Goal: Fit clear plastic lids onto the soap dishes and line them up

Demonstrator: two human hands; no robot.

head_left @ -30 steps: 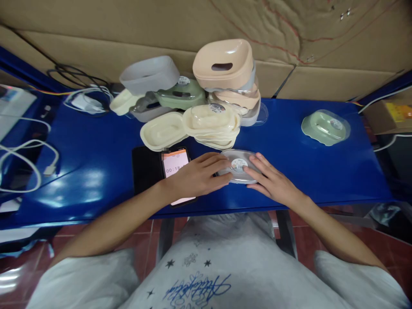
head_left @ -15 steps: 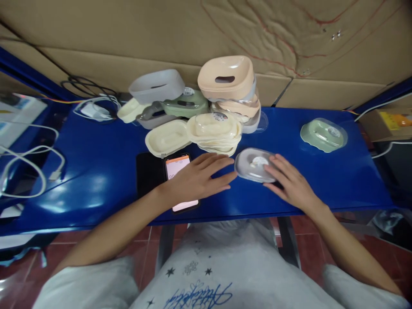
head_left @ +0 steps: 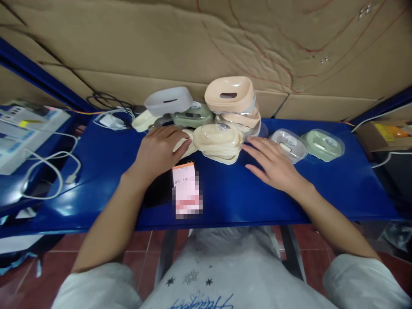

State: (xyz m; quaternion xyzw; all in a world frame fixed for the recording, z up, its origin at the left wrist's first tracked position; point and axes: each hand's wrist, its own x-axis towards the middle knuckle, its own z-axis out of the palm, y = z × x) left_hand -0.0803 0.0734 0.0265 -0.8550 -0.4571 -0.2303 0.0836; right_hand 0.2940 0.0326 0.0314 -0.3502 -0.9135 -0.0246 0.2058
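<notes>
My left hand (head_left: 159, 150) reaches over a cream oval soap dish (head_left: 189, 148), hiding much of it. Its thumb is apart from the fingers, and no firm grip shows. My right hand (head_left: 272, 163) is open, with spread fingertips beside the right edge of a stack of cream soap dishes (head_left: 219, 143); whether they touch it I cannot tell. The top one bears a clear lid with a round label. Just beyond my right hand sits a grey soap dish (head_left: 292, 148) under a clear lid, next to a green lidded one (head_left: 325, 146).
Behind the stack are peach soap boxes (head_left: 230, 94), a grey one (head_left: 169, 101) and a green one (head_left: 195, 116). A phone (head_left: 186, 189) with a timer lies near the front edge of the blue table (head_left: 231, 201). White cables (head_left: 48, 171) and a cardboard box (head_left: 383, 137) flank the sides.
The grey lidded dish has moved right, beside the green one, and my right hand has left it. My left hand has moved left and away from me, over the cream dish.
</notes>
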